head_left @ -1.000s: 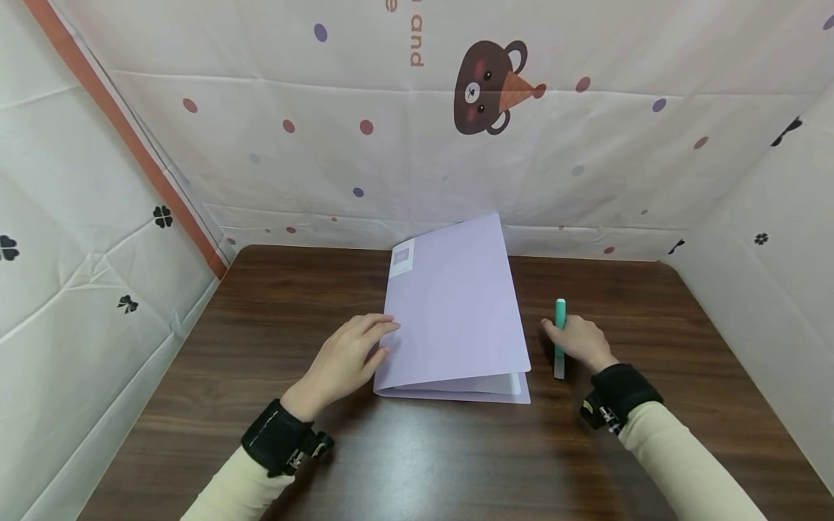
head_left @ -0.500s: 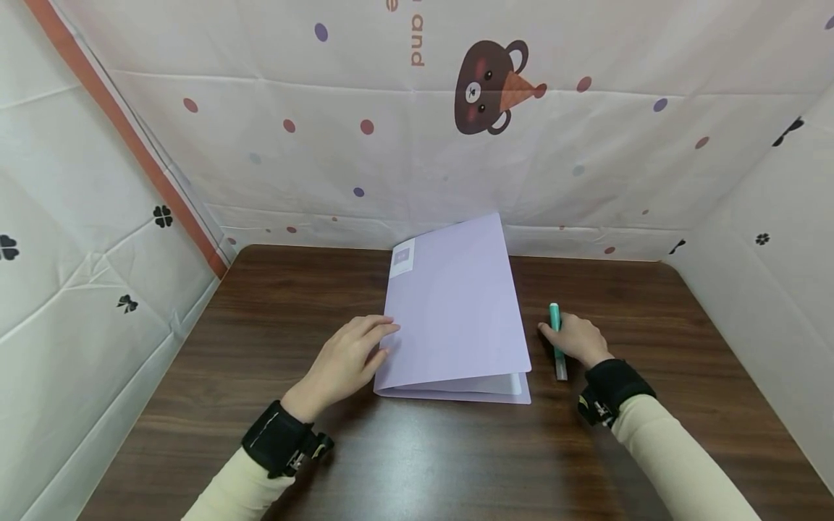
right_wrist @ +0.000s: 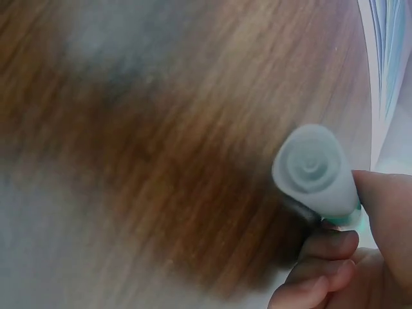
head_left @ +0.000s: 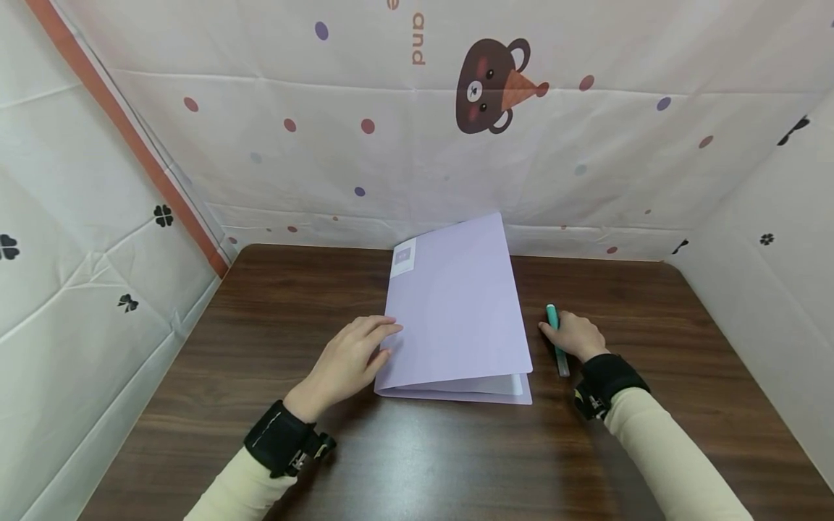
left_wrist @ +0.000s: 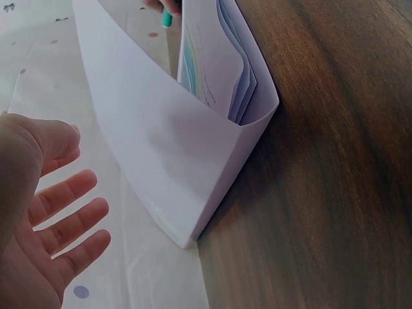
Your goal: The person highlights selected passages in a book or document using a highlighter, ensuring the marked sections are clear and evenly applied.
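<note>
A pale purple folder (head_left: 456, 311) lies closed on the table, its near edge gaping a little, with a small label (head_left: 404, 258) at its upper left. Over the folder's left edge is my left hand (head_left: 348, 358), fingers loosely spread and holding nothing; the left wrist view shows a gap between fingers and cover. Sheets (left_wrist: 238, 84) show inside the folder there. To the right of the folder, my right hand (head_left: 578, 336) grips a teal marker (head_left: 552, 315) between thumb and curled fingers. Its pale, translucent end (right_wrist: 314, 164) faces the right wrist camera.
The dark wood-grain table (head_left: 417, 463) runs back to a white printed cloth (head_left: 293, 166) hanging behind it. More cloth hangs at the left and right sides. The folder's far edge reaches the back cloth.
My right hand has shifted slightly left with the marker, whose upper end has tipped to the left. My left hand and the folder have stayed in place.
</note>
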{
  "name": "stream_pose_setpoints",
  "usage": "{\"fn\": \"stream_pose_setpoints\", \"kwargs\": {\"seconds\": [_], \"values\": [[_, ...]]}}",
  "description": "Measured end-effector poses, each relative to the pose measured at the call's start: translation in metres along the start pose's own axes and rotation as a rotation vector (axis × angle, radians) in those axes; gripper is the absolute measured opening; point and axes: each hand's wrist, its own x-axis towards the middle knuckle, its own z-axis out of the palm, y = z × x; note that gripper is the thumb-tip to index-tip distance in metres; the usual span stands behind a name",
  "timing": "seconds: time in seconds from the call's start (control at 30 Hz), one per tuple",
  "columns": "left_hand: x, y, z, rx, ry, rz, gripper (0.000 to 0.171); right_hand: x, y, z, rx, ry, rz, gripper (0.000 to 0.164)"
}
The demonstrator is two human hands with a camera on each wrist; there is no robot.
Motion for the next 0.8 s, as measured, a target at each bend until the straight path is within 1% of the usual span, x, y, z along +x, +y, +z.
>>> {"fn": "stream_pose_setpoints", "kwargs": {"seconds": [0.17,0.33,0.5,0.8], "values": [[-0.0008,0.0006,0.0002,-0.006,0.007,0.006,0.037,-0.0008,-0.0001,0.0011,0.014,0.004,0.02,0.05],[-0.0018,0.0004,0.0005,-0.01,0.013,0.008,0.037,-0.0024,-0.0002,0.0023,0.032,0.008,0.035,0.049],[-0.0023,-0.0007,0.0008,-0.007,0.026,0.016,0.036,-0.0013,0.0008,0.0035,0.03,0.021,0.019,0.046],[-0.0001,-0.0052,0.0029,0.0,0.013,0.019,0.035,-0.0028,0.0002,0.0049,0.027,0.058,-0.027,0.042]]}}
